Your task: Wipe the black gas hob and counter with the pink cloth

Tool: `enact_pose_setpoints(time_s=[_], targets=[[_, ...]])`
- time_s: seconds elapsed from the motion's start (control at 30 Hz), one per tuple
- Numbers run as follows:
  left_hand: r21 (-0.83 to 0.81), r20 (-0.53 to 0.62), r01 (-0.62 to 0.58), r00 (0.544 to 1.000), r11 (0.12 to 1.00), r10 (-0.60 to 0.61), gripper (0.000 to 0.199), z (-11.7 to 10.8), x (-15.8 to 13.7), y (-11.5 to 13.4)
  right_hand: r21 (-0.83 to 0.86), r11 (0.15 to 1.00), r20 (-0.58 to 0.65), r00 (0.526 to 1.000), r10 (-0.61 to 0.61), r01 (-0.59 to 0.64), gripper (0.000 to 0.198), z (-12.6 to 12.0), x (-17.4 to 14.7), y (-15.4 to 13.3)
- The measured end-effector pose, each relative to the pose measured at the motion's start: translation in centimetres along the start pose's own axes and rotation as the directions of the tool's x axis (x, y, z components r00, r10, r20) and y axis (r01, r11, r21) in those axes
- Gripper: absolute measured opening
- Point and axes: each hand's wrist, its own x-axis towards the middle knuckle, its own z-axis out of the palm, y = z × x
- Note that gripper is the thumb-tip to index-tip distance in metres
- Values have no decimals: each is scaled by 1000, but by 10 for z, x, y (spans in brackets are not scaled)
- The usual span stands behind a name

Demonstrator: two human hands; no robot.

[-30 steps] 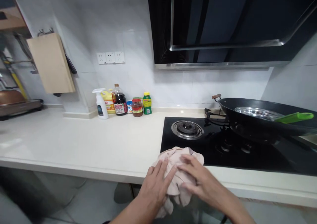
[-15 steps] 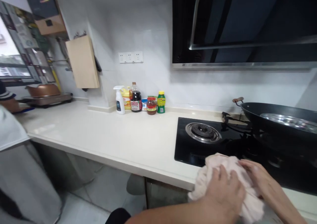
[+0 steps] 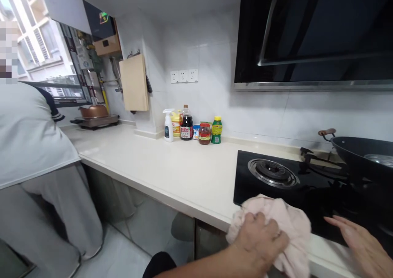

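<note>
My left hand (image 3: pixel 260 239) is closed on a bunched pale pink cloth (image 3: pixel 291 222), its fingers pressed into the folds. The cloth lies over the counter's front edge and the near left corner of the black gas stove (image 3: pixel 310 200). Off to the right, my right hand (image 3: pixel 359 237) is apart from the cloth, with its fingers stretched out over the stove's front edge. It holds nothing. Behind the hands, a burner (image 3: pixel 273 172) shows bare, and a black wok (image 3: pixel 359 151) sits on the right side of the stove.
Along the wall stand a spray bottle (image 3: pixel 168 125), a dark sauce bottle (image 3: pixel 186 124), a red-lidded jar (image 3: pixel 204 134) and a green bottle (image 3: pixel 216 130). A range hood (image 3: pixel 313 36) hangs above. Another person (image 3: pixel 33 126) stands at the left, near a copper-coloured pot (image 3: pixel 93 111).
My right hand has let go of the cloth and moved right. My left hand keeps its hold, and the cloth is spread wider. The view has turned left, bringing more of the other person in.
</note>
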Motion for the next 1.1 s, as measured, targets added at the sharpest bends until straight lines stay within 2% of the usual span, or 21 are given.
enact_pose_setpoints(time_s=[0.13, 0.27, 0.37, 0.57, 0.67, 0.77, 0.87, 1.0, 1.1], targets=[[43, -36, 112, 993, 993, -111, 26, -12, -62, -60, 65, 994, 62, 994, 86, -90, 54, 7, 2, 7], [73, -69, 191, 980, 979, -186, 27, -23, -124, -120, 65, 996, 39, 997, 60, -63, 55, 13, 3, 9], [103, 50, 239, 968, 966, -245, 33, -35, -164, -162, 67, 997, -6, 1000, 28, -28, 54, 12, 0, 0], [195, 250, 353, 885, 915, -394, 57, -55, -224, -242, -7, 1000, 25, 1000, -13, 13, 48, 4, -1, -25], [213, 260, 404, 854, 889, -451, 65, -61, -242, -267, -40, 999, 53, 999, 12, -10, 48, 0, 0, -34], [255, 216, 440, 842, 861, -494, 66, -63, -245, -270, -51, 998, 75, 996, 39, -36, 47, -3, 1, -42], [317, 193, 438, 838, 841, -509, 66, -59, -231, -252, -40, 998, 79, 996, 41, -38, 46, -5, 1, -47], [341, 153, 407, 865, 847, -478, 69, -45, -193, -206, -20, 998, 55, 996, 63, -62, 46, -6, 3, -52], [258, 114, 382, 900, 887, -420, 73, -25, -155, -161, -16, 997, 52, 996, 77, -77, 46, -7, 3, -54]])
